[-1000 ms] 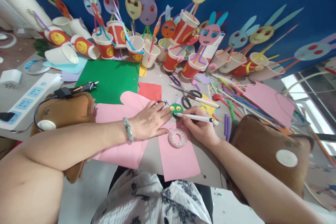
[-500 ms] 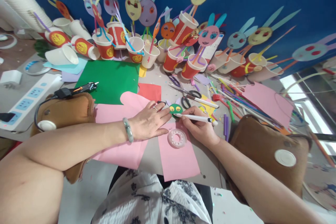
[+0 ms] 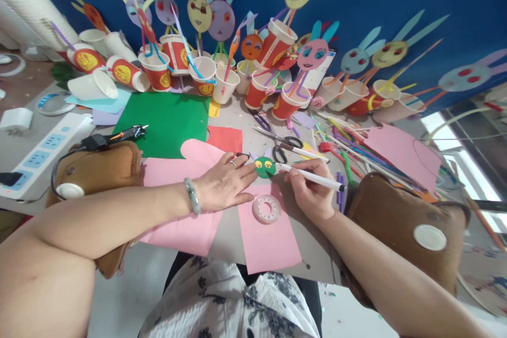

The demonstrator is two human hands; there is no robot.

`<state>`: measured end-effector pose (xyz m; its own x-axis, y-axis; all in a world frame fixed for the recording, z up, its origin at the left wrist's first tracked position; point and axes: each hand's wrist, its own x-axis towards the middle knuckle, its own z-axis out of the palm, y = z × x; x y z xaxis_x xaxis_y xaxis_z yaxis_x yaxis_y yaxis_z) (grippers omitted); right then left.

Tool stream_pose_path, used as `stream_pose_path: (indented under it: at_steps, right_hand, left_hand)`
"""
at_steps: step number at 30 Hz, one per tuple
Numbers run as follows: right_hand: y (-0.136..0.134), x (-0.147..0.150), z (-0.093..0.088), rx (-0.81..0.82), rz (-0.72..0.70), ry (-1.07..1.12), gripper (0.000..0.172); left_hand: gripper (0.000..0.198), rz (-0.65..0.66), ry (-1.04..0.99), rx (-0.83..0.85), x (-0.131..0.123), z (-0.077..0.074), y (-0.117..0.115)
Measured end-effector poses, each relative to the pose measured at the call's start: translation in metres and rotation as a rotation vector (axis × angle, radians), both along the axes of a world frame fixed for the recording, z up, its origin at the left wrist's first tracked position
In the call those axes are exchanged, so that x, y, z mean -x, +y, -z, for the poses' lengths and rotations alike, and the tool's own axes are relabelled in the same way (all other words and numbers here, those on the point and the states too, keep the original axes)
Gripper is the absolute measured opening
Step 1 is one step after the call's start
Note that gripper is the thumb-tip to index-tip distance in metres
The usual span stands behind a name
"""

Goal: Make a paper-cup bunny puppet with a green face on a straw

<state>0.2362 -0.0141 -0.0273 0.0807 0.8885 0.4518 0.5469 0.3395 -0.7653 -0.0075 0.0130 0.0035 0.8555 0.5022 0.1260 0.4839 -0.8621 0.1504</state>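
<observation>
A small green paper face (image 3: 264, 168) with yellow eyes and pale purple ears lies on the table. My left hand (image 3: 227, 182) rests flat beside it, fingers stretched out and the fingertips at its left edge. A white marker (image 3: 317, 177) is gripped in my right hand (image 3: 315, 193), its tip just right of the face and apart from it. Below the face, a roll of clear tape (image 3: 266, 208) sits on a pink paper sheet (image 3: 271, 253). Another pink sheet (image 3: 178, 227) lies partly under my left forearm.
Paper cups (image 3: 154, 69) with paper rabbit figures line the back. Scissors (image 3: 281, 142), another marker (image 3: 304, 151) and pipe cleaners (image 3: 348, 150) lie behind my right hand. Green paper (image 3: 166, 121) and a power strip (image 3: 47, 148) are at left. Brown cushions (image 3: 396, 232) flank the work area.
My right hand has drawn back to the right with the marker, lifting its tip off the green face. More of the face shows, including a drawn mouth. My left hand stays put.
</observation>
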Motion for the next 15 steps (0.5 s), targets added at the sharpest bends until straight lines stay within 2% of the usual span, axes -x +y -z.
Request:
stream_pose_path:
  at_steps: [5,15]
  right_hand:
    - [0.0036,-0.0017,0.0039,-0.033,0.041,0.095,0.019]
    - [0.0015,0.0014,-0.0033,-0.043,0.022,0.03,0.015]
  left_hand:
    - [0.036,0.007,-0.021,0.007,0.0,-0.0001,0.0021]
    - [0.035,0.0,-0.022,0.003,-0.0002,0.0022,0.0019]
